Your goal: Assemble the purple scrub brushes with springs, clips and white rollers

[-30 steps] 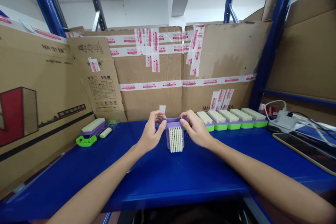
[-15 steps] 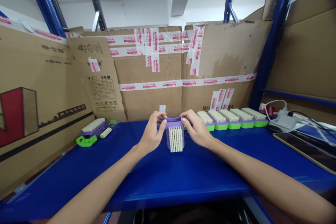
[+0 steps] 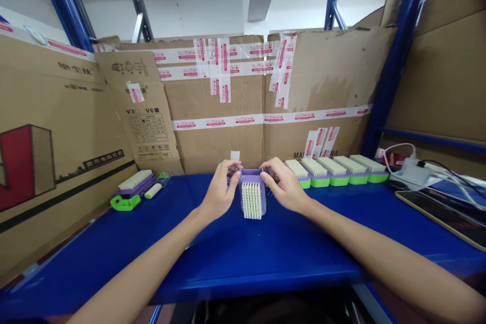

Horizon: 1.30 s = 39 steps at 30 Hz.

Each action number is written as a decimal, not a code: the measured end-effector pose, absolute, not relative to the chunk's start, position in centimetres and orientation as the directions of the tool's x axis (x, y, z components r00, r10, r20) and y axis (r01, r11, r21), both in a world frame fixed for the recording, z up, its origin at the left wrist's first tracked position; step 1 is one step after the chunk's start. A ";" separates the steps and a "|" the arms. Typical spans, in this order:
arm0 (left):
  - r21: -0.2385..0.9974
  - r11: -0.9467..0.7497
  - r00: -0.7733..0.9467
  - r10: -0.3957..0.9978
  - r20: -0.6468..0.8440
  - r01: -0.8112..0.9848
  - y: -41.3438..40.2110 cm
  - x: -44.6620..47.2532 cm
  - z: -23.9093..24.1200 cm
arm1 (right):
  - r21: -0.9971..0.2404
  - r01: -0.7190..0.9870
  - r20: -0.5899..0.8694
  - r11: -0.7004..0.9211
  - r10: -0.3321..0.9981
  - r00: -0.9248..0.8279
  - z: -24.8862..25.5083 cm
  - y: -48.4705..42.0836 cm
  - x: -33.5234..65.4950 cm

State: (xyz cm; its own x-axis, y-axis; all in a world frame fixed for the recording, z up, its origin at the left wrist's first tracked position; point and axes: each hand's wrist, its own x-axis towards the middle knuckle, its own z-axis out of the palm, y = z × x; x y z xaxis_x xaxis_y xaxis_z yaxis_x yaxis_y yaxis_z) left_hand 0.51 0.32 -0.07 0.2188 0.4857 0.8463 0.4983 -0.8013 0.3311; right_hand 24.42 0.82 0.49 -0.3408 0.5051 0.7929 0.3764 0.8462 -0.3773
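Between my two hands a purple scrubbing brush [image 3: 252, 200] is held tilted, its pale bristles facing me. My left hand [image 3: 223, 185] pinches its upper left corner between thumb and fingers. At the upper right corner my right hand [image 3: 281, 182] grips in the same way. The back of the brush is hidden from me. Just behind my right hand begins a row of purple-and-green brushes [image 3: 329, 180], lying bristles up.
At the left end of the blue table [image 3: 243, 258] lie a purple brush [image 3: 132, 183], a green part [image 3: 125, 203] and a small pale-and-green piece [image 3: 153, 191]. Cardboard walls [image 3: 216, 147] stand behind. On the right are a white charger with cables [image 3: 414, 171] and a phone-like dark slab [image 3: 444, 215].
The brush has tipped very slightly, its lower end shifting a little to the left. Both hands keep their hold in nearly the same place.
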 end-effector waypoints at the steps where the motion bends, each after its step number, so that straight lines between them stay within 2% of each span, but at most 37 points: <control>1: 0.331 -0.803 0.218 0.485 0.847 0.496 0.3 0.5 -0.1 | -0.380 0.376 0.792 0.845 0.507 -0.339 0.5 0.8 24.5; 11: 0.322 -0.824 0.241 0.469 0.850 0.467 -0.1 0.9 0.0 | -0.322 0.443 0.810 0.837 0.485 -0.328 0.7 0.8 24.5; 26: 0.317 -0.827 0.260 0.469 0.844 0.465 0.2 0.6 0.1 | -0.342 0.411 0.812 0.845 0.486 -0.324 0.5 1.3 24.5; 30: 0.300 -0.811 0.244 0.465 0.851 0.502 1.0 -0.1 0.2 | -0.399 0.411 0.798 0.820 0.531 -0.286 0.2 2.0 24.6; 33: 0.270 -0.752 0.268 0.508 0.818 0.602 2.0 -1.2 0.1 | -0.406 0.443 0.788 0.799 0.552 -0.273 -0.1 2.8 24.8; 35: 0.234 -0.687 0.285 0.553 0.783 0.688 2.8 -2.0 -0.5 | -0.372 0.512 0.757 0.774 0.572 -0.316 -0.4 3.5 25.0; 39: 0.188 -0.609 0.340 0.642 0.687 0.771 4.4 -3.6 -2.6 | -0.252 0.621 0.581 0.742 0.629 -0.516 -1.4 4.4 25.2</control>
State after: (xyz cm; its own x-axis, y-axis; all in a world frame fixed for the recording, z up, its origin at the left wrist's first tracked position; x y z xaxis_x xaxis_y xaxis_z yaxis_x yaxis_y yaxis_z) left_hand -3.62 4.42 -2.64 0.3399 0.6423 0.6870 0.7708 -0.6088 0.1879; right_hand 25.20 4.37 -1.41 -0.5156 0.6294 0.5814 0.6215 0.7418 -0.2519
